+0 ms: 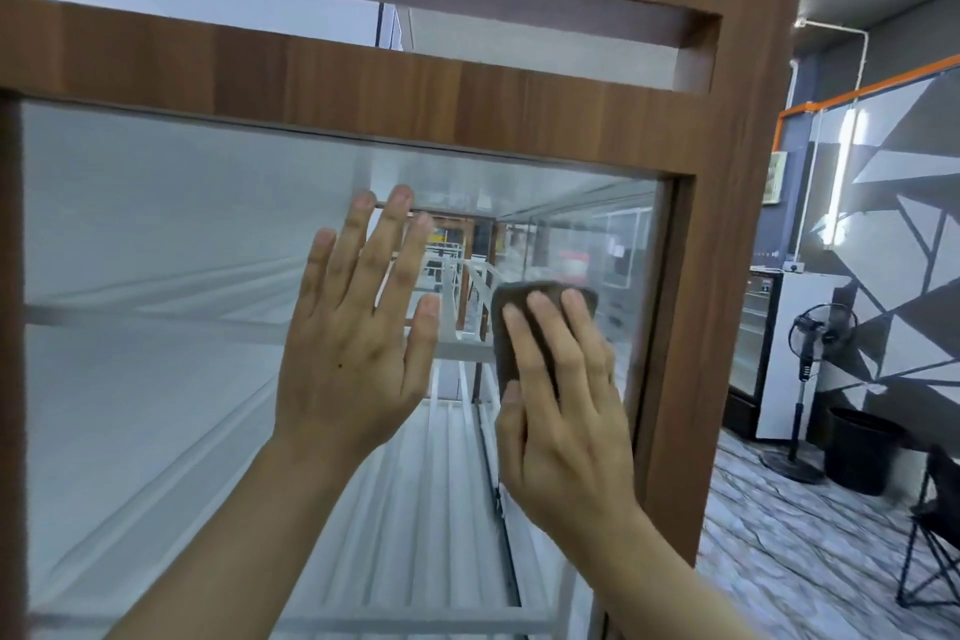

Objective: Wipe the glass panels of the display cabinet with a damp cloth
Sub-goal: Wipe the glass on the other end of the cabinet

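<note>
The right hand (563, 395) lies flat on the glass panel (156, 301) with its fingers straight, pressing the dark cloth (501, 353) against the pane rather than clutching it. The thumb sits at the cloth's lower edge, and whether it hooks the fabric cannot be told. The cloth shows from under the fingertips toward 12 o'clock of the palm, with its long axis running roughly 12 to 6. The left hand (353, 353) is released, with fingers spread and straight, braced on the same pane at 9 o'clock of the cloth and near it.

What matters for the next stroke is the room on each side. The wooden frame (717, 327) stands close at 3 o'clock of the cloth, so little glass is left that way. The broad stretch of pane lies toward 9 o'clock and down toward 6. A sweep toward 9 would likely run into the bracing hand, so a stroke along the 12 to 6 line looks the freer path
</note>
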